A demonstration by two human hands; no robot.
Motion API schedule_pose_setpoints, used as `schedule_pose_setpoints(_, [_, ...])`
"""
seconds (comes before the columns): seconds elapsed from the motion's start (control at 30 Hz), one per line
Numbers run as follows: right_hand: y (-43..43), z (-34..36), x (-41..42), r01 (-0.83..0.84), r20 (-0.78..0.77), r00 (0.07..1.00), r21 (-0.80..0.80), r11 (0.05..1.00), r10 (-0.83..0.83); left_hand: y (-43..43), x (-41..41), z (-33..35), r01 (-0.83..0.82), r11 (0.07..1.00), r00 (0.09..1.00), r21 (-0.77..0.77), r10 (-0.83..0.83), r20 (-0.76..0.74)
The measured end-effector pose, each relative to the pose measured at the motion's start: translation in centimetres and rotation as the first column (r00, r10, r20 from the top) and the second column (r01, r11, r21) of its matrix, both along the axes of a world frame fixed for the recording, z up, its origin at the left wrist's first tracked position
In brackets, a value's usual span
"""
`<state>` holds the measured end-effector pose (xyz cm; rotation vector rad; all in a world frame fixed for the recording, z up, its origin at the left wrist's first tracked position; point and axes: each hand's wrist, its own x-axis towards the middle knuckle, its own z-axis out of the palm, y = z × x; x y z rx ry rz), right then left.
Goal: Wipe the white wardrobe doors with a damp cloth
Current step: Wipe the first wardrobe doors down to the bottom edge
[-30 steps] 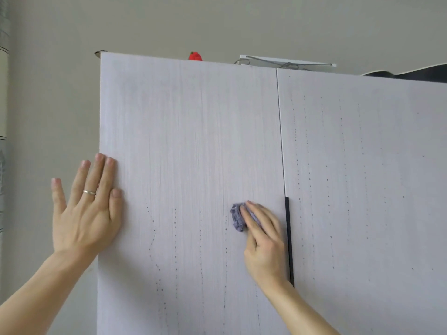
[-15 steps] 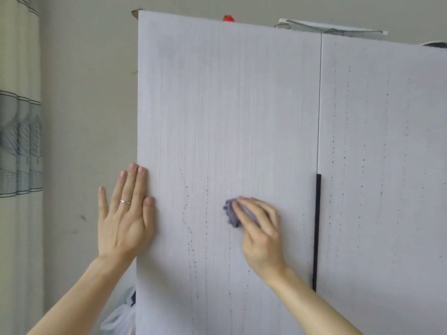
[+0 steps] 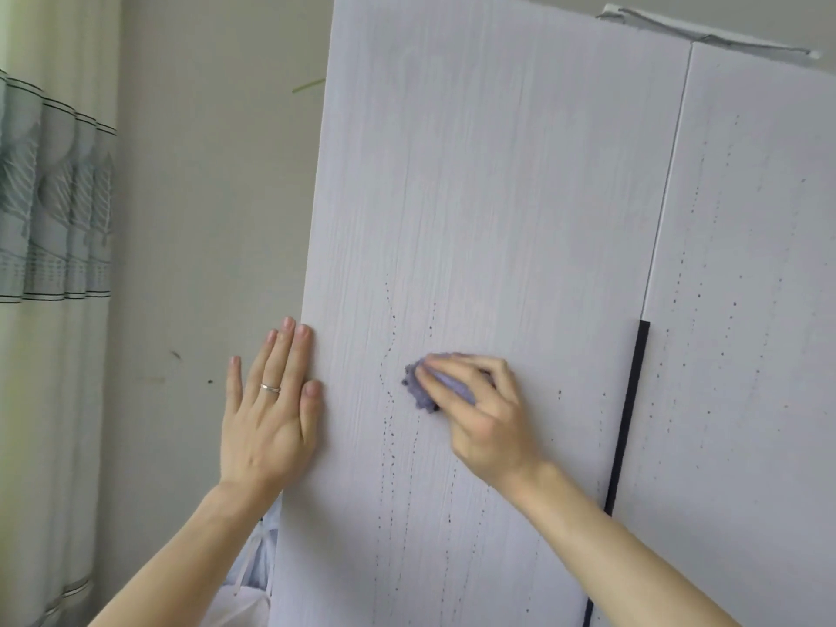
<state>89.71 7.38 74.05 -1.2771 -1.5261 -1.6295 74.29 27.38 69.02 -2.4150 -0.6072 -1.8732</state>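
Starting at the far left there's a patterned curtain [image 3: 54, 196] and bare wall, nothing to do with the job. Then the left hand [image 3: 267, 409], with a ring [image 3: 270, 388] on it, lies flat and spread with straight fingers right at the outer edge of the left door [image 3: 475, 196], holding nothing. My guess is it's there to brace the panel so it doesn't wobble or swing under the scrubbing. Just right of it, dotted drip trails [image 3: 389, 423] run down the door, which is probably why the wiping is happening at this height. The cloth [image 3: 418, 391], a small purple wad, sits against the door about mid-panel, touching those trails. The right hand [image 3: 484, 418] is on top of it, fingers bent over the bunch and pushing it into the surface; the thumb's hidden, so I can't see the full grip. Balling it up likely gives more pressure on the spots. Further right is the black handle strip [image 3: 631, 414] along the seam, then the right door [image 3: 746, 310], which has its own speckled runs, so I'd say it's not done yet.
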Motion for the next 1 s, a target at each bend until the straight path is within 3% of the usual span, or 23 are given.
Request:
schedule_pose_setpoints(0.07, [0.1, 0.3, -0.2, 0.042, 0.141, 0.99, -0.149, 0.988, -0.021, 0.0, 0.1, -0.4, 0.007, 1.0, 1.0, -0.024, -0.007, 0.0])
schedule_pose_setpoints(0.13, [0.3, 3.6, 0.0, 0.057, 0.15, 0.988, -0.141, 0.988, -0.035, 0.0, 0.1, -0.5, 0.003, 1.0, 1.0, -0.022, -0.004, -0.005])
schedule_pose_setpoints(0.27, [0.7, 11.1, 0.5, 0.05, -0.158, 0.987, 0.174, 0.983, -0.022, -0.1, 0.2, -0.5, 0.002, 1.0, 1.0, -0.019, -0.002, 0.009])
schedule_pose_setpoints(0.33, [1.5, 10.3, -0.1, 0.047, -0.24, 0.971, 0.244, 0.969, 0.013, -0.1, 0.2, -0.6, 0.002, 1.0, 1.0, -0.013, -0.002, 0.02])
schedule_pose_setpoints(0.4, [2.4, 6.6, -1.0, 0.002, -0.115, 0.993, 0.148, 0.989, 0.015, -0.1, 0.2, -0.7, 0.002, 1.0, 1.0, -0.004, -0.002, 0.029])
schedule_pose_setpoints(0.5, [2.8, 1.3, -2.1, 0.001, 0.202, 0.979, -0.156, 0.988, 0.031, 0.2, 0.1, -0.9, -0.002, 1.0, 0.999, 0.008, 0.002, 0.037])
schedule_pose_setpoints(0.6, [3.2, 3.8, -2.0, 0.044, 0.302, 0.953, -0.223, 0.974, 0.026, 0.3, 0.1, -0.9, 0.0, 1.0, 0.999, 0.02, -0.001, 0.041])
schedule_pose_setpoints(0.67, [3.9, 7.9, -1.9, 0.035, 0.223, 0.975, -0.09, 0.995, -0.014, 0.3, 0.2, -0.9, 0.007, 1.0, 0.999, 0.01, -0.007, 0.037])
schedule_pose_setpoints(0.73, [4.6, 11.9, -2.1, 0.025, 0.019, 0.999, 0.089, 0.996, -0.027, 0.2, 0.2, -1.0, 0.015, 1.0, 0.999, 0.001, -0.015, 0.039])
schedule_pose_setpoints(0.8, [5.4, 12.6, -2.6, 0.021, -0.146, 0.989, 0.211, 0.977, 0.01, 0.1, 0.3, -1.1, 0.023, 1.0, 0.999, -0.005, -0.023, 0.042])
schedule_pose_setpoints(0.83, [6.0, 11.6, -3.3, 0.006, -0.152, 0.988, 0.223, 0.975, 0.028, 0.1, 0.1, -1.1, 0.022, 1.0, 0.999, -0.007, -0.022, 0.047])
schedule_pose_setpoints(1.0, [6.0, 1.8, -5.2, 0.047, 0.218, 0.976, -0.089, 0.995, -0.027, 0.1, 0.1, -1.8, 0.033, 0.999, 0.998, -0.017, -0.032, 0.053])
